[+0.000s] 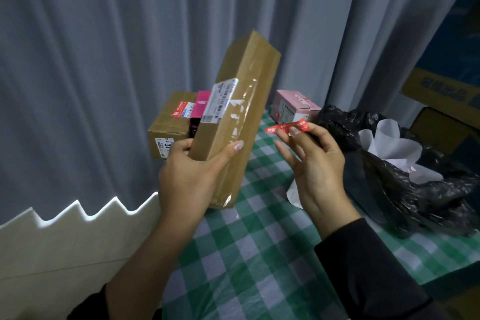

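A long brown cardboard parcel [241, 112] with a white shipping label and clear tape stands tilted above the table. My left hand [192, 171] grips its lower end, thumb on the front face. My right hand [311, 163] is just right of the parcel and pinches a small red sticker strip [285, 126] between thumb and forefinger. The other fingers of that hand are spread.
The table wears a green-and-white checked cloth [259, 254]. At its back stand a brown box [168, 127], a magenta box [201, 112] and a pink box [293, 106]. A black rubbish bag [402, 189] holding white paper sits on the right. Grey curtains hang behind; cardboard boxes are stacked far right.
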